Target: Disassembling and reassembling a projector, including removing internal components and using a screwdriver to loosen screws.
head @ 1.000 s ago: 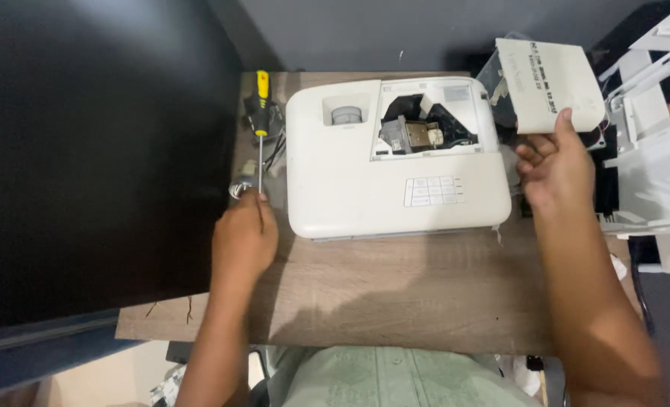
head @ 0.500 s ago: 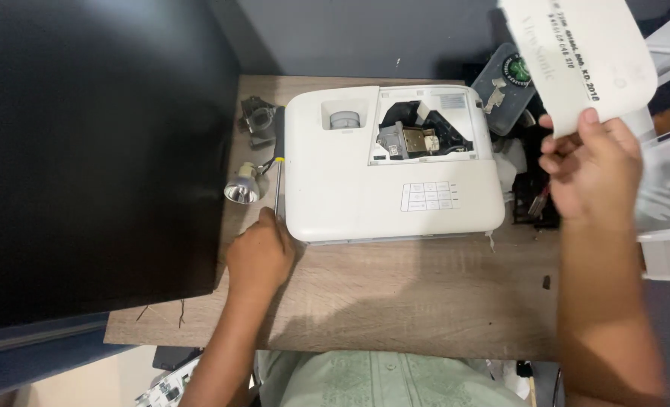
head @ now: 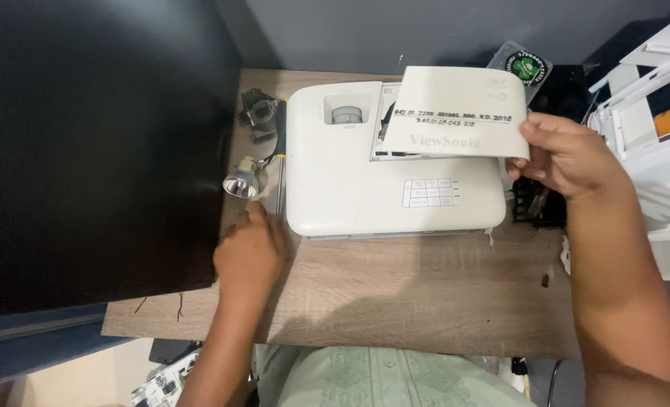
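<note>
The projector (head: pixel 380 181) has a smooth, off-white plastic shell with a slight sheen, and the cover panel (head: pixel 455 113) looks like the same matt plastic. The table (head: pixel 395 294) shows a matt wood-grain finish. The lamp reflector (head: pixel 241 183) gleams, probably mirrored glass or metal.

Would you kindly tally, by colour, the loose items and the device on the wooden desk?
White: 2, the projector and the cover panel in the right hand
Silvery: 1, the lamp bulb near the left hand
Grey: 1, the small bracket
Yellow and black: 1, the screwdriver
Total: 5
</note>
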